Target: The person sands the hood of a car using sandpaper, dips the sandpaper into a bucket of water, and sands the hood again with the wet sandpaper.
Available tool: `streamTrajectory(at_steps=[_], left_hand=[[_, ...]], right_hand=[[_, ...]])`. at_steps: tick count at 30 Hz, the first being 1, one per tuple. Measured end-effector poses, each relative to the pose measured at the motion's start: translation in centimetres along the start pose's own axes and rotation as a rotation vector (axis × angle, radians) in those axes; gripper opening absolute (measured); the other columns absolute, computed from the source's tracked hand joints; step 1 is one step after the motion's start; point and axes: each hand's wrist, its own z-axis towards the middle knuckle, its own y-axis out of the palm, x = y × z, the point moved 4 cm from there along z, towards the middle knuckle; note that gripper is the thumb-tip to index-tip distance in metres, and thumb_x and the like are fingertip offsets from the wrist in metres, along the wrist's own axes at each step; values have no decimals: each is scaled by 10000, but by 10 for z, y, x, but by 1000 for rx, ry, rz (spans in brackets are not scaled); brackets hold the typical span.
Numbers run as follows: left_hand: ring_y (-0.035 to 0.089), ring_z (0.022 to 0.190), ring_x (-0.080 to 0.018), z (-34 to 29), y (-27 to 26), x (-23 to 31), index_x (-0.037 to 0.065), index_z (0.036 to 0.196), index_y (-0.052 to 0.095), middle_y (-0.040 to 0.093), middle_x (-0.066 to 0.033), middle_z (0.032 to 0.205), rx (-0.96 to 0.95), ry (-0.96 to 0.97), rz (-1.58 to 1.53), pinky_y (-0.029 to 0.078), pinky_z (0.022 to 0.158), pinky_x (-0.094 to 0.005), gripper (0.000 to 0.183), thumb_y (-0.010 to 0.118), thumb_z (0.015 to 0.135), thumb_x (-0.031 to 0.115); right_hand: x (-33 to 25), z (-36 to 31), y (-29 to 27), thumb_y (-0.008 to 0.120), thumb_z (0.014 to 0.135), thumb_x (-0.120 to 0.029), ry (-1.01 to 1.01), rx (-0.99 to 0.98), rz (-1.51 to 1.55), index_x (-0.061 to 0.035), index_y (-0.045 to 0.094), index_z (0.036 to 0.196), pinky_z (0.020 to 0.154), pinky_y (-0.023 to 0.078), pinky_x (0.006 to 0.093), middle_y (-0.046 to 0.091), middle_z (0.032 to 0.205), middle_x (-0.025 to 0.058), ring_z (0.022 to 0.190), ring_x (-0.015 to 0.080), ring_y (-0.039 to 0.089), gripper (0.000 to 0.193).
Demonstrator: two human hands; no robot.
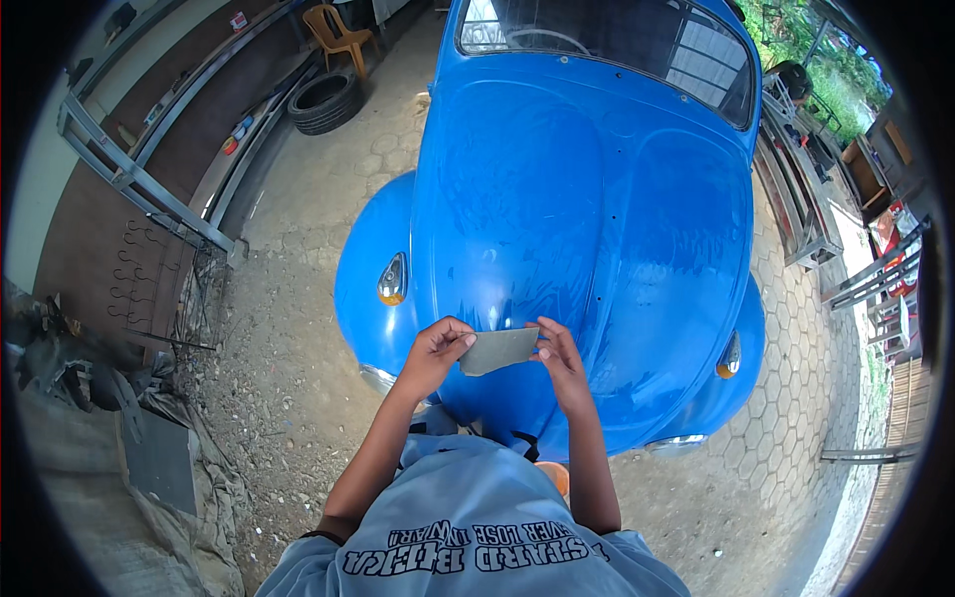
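My left hand pinches the left end of a piece of sandpaper, a thin grey sheet with an uneven lower edge. At its other end my right hand grips the upper right corner between thumb and fingers. Both hands hold the sheet stretched in front of my body, over the front of a blue car. Streaky, wet-looking patches mark the car's rounded hood. I cannot tell whether the sheet touches the paint.
An orange container shows partly beside my shirt. To the left are a tire, an orange plastic chair and a metal rack. A wooden bench stands right of the car. Rubble covers the floor at left.
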Motion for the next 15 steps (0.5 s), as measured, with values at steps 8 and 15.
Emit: streamTrajectory(at_steps=[8, 15], left_hand=[[646, 893, -90, 37, -41, -29, 28, 1038, 642, 690, -31, 970, -110, -76, -1, 537, 791, -287, 43, 646, 999, 47], [648, 921, -108, 92, -69, -63, 15, 1095, 647, 682, -43, 983, -201, -120, 16, 531, 804, -284, 131, 681, 973, 52]], right_hand=[[73, 33, 7, 655, 987, -121, 121, 85, -46, -42, 613, 1282, 835, 493, 297, 651, 1143, 25, 970, 100, 588, 308], [80, 83, 14, 667, 969, -66, 132, 188, -248, -50, 655, 1204, 807, 496, 267, 680, 1015, 4, 907, 81, 614, 237]])
